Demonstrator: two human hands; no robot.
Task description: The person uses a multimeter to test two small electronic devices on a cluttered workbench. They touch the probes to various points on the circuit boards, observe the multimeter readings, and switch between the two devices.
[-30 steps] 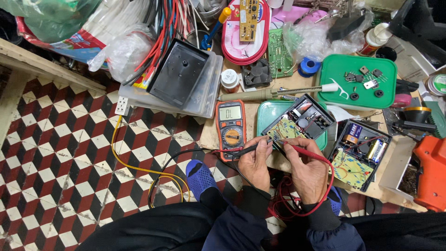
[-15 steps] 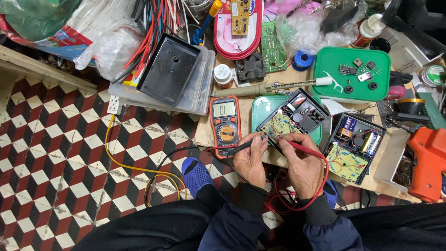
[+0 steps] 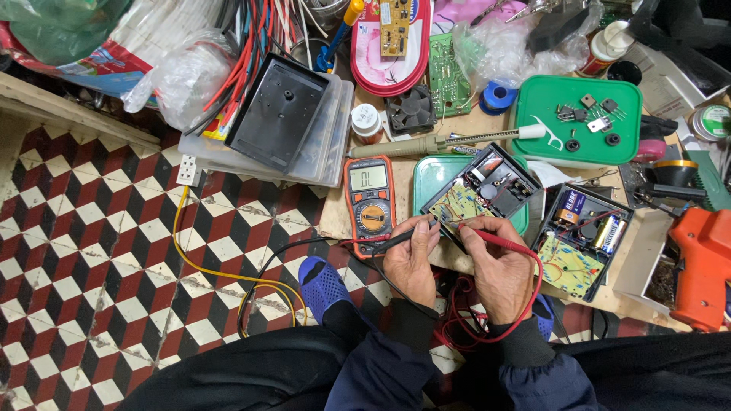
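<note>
My left hand [image 3: 411, 259] grips a black test probe [image 3: 403, 238] whose tip reaches the green circuit board [image 3: 461, 205] inside an opened black device case [image 3: 487, 186]. In my right hand [image 3: 499, 262] is a red test probe [image 3: 495, 237], its tip touching the same board. Both probe leads run to an orange multimeter [image 3: 370, 204] lying just left of the case, its display lit. The case rests on a green tray lid [image 3: 430, 176].
A second opened case with batteries [image 3: 579, 240] sits to the right, next to an orange tool [image 3: 700, 262]. Behind lie a soldering iron [image 3: 442, 142], a green tray of small parts [image 3: 579, 122], a clear box [image 3: 289, 122] and wires. Blue slippers [image 3: 324, 285] rest on the tiled floor.
The camera view has shifted slightly. Both hands have stayed at the board, with the probe tips adjusted a little on it.
</note>
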